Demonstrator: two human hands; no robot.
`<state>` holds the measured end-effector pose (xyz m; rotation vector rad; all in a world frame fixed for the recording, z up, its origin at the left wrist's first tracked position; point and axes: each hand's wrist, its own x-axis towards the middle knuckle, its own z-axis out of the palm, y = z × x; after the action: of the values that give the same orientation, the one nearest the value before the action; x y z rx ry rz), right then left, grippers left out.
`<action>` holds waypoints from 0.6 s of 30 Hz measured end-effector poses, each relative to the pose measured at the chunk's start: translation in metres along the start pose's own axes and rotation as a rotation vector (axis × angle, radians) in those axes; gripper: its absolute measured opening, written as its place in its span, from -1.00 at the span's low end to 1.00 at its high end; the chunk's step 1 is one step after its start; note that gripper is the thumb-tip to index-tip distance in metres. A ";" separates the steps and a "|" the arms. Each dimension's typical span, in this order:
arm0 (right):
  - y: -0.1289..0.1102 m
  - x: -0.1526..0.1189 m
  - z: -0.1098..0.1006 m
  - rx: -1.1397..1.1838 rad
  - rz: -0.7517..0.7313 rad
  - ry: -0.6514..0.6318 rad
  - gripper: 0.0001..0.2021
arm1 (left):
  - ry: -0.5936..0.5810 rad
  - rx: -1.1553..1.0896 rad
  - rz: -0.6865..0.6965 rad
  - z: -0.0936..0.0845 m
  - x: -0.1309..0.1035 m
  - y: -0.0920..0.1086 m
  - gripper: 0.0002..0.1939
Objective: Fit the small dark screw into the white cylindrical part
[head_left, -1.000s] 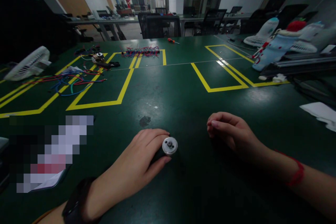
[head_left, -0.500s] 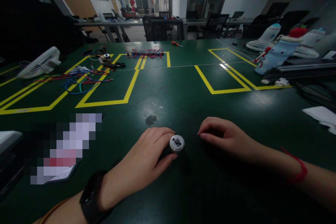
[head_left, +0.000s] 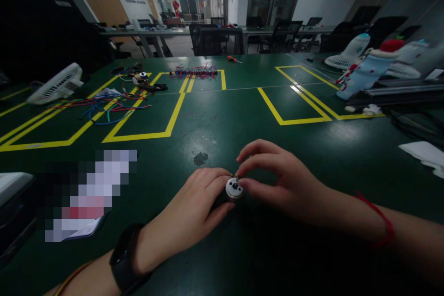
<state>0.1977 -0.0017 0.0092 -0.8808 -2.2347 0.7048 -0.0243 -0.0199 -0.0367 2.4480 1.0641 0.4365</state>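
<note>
My left hand point(head_left: 197, 208) is closed around what looks like a small electric motor point(head_left: 234, 188), a short cylinder. Its round silver end faces up, with a dark centre and small holes around it; the rest is hidden by the fingers. From the right, my right hand point(head_left: 277, 175) reaches over the motor, thumb and forefinger brought together at the far edge of that silver end. Whatever sits between those fingertips is too small to make out. Under both hands lies the dark green tabletop point(head_left: 215, 120).
Coloured wires point(head_left: 111, 106) and a white fan point(head_left: 57, 84) lie at the left, near a blurred-out phone-like object point(head_left: 92, 194). An orange screwdriver point(head_left: 233, 59) rests at the far edge. A light blue snowman-like figure point(head_left: 364, 74) and black bars point(head_left: 395, 95) are at the right.
My right hand has moved left, from beside the motor to over its silver end, and its fingertips now meet there. The left hand still holds the motor in nearly the same place.
</note>
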 end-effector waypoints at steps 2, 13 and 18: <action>0.005 -0.006 -0.005 -0.004 0.041 0.043 -0.94 | -0.010 -0.006 -0.006 0.000 0.000 0.000 -0.70; 0.041 -0.047 0.001 -0.139 0.159 -0.163 -0.88 | -0.014 0.022 -0.014 0.000 0.000 -0.001 -0.66; 0.039 -0.047 -0.001 -0.100 0.174 -0.180 -0.85 | -0.026 0.033 -0.022 0.001 -0.001 -0.002 -0.66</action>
<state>0.2412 -0.0110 -0.0321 -1.1105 -2.3894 0.7850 -0.0258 -0.0194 -0.0390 2.4618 1.0951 0.3818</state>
